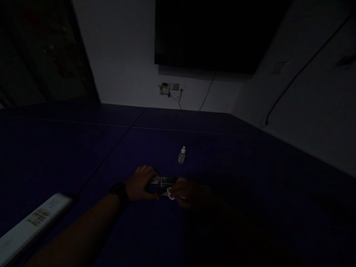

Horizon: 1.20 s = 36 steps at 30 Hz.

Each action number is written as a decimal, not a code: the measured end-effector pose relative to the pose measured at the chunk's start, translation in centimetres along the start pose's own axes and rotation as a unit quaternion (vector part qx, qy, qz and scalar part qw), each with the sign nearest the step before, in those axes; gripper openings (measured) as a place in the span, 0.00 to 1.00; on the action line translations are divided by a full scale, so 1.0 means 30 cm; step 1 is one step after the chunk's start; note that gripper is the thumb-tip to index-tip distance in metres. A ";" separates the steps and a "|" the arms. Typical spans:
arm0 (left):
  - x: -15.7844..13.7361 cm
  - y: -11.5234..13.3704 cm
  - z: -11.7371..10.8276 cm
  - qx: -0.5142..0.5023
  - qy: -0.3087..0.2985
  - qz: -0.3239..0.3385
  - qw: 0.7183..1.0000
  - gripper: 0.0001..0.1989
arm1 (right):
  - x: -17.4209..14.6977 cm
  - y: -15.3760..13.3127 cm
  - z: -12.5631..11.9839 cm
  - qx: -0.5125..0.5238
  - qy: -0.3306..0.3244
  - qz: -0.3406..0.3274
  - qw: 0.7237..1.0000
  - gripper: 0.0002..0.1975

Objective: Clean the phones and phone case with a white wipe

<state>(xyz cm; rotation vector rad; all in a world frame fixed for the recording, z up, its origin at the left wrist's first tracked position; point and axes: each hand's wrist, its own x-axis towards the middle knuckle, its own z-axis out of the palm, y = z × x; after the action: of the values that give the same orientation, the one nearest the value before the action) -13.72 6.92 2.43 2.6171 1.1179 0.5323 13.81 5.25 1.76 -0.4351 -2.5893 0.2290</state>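
Observation:
A flat, oblong thing with a dark patterned surface, which looks like a phone in a case [162,183], lies on the blue table [91,148]. My left hand [141,183], with a dark watch on the wrist, grips its left end between thumb and fingers. Over its right part is my right hand [187,193], closed on a white wipe [170,193] that touches the surface. Just beyond both hands stands a small clear bottle [181,157] with a white cap. Dim light blurs the detail, and my right hand covers the phone's right end.
At the lower left lies a long white box [36,226] with printed marks. A dark screen [217,33] hangs on the far wall, above sockets [174,87] with dangling cables. Another cable [300,70] runs down the right wall.

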 end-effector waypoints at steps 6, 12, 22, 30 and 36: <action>0.001 0.002 -0.004 -0.005 -0.009 -0.004 1.000 0.36 | -0.002 0.036 0.002 -0.061 0.002 0.043 0.997 0.11; -0.001 0.004 -0.002 -0.001 -0.003 -0.005 1.000 0.36 | -0.016 0.025 0.001 0.011 0.007 0.003 1.000 0.11; 0.001 -0.002 -0.001 0.003 0.000 0.005 1.000 0.37 | -0.009 0.024 0.017 -0.021 0.003 0.007 1.000 0.11; 0.000 0.002 0.000 0.001 -0.002 -0.002 1.000 0.37 | -0.014 0.040 0.000 -0.037 0.036 0.041 0.998 0.11; -0.002 -0.001 0.001 -0.002 -0.003 0.000 1.000 0.36 | -0.018 0.026 0.002 0.027 0.036 0.017 0.999 0.10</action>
<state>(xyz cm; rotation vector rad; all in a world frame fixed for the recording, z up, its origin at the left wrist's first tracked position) -13.78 6.88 2.38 2.6141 1.1134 0.5246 14.43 5.80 1.27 -0.4607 -2.5015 0.2887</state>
